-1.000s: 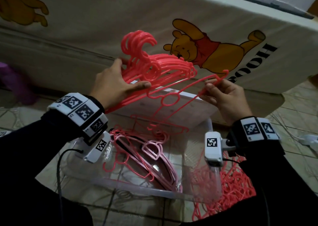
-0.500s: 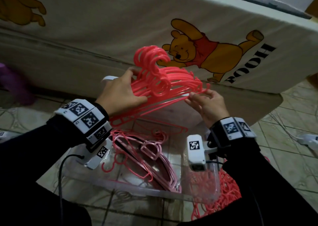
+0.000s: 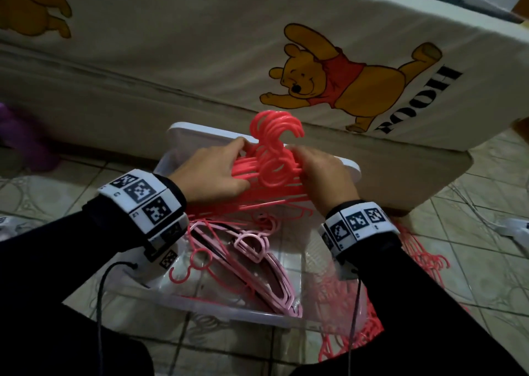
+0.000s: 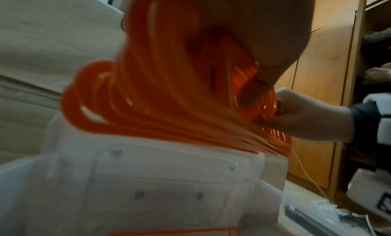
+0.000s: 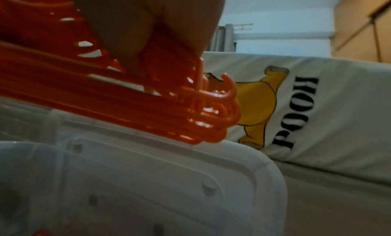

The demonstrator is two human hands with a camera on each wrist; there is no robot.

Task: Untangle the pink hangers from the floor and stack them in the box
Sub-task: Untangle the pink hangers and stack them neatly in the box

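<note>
Head view shows, at the frame center, the left hand (image 3: 213,175) and the right hand (image 3: 320,172) both gripping one bundle of pink hangers (image 3: 272,163) (hooks pointing up) above the clear box (image 3: 289,322). More hangers (image 3: 257,264) lie inside it, lower center; a tangled pile (image 3: 426,258) lies at its right.
</note>
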